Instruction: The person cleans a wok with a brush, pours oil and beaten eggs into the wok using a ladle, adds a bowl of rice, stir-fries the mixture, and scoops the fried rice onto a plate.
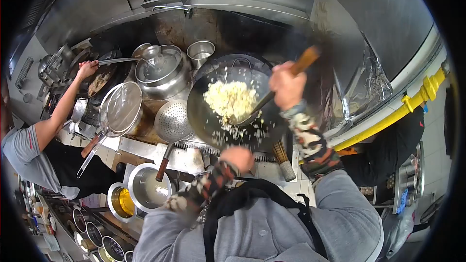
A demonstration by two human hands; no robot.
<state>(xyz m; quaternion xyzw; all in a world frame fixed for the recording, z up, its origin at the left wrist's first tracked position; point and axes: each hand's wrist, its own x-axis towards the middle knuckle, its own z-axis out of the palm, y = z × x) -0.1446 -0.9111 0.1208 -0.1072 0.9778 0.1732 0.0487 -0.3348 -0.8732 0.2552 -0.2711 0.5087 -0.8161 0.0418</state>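
Note:
A dark wok (201, 123) stands on the stove in front of me, holding pale yellow and white food (230, 98) with small white bits scattered around it. Raised at the wok's right side, my right hand (287, 85) grips a ladle (262, 104) by its shaft and wooden handle; the bowl of the ladle is in the food. My left hand (238, 159) is at the near edge of the wok, blurred, with its fingers hidden. Just left of the wok lies a perforated skimmer (173, 120).
A co-worker's hand (88, 70) at the left holds a long ladle over a steel pot (162, 85). Mesh strainers (122, 109), a white bowl (150, 188) and a container of yellow liquid (124, 203) are at left. A bamboo brush (285, 162) stands near the wok's right front.

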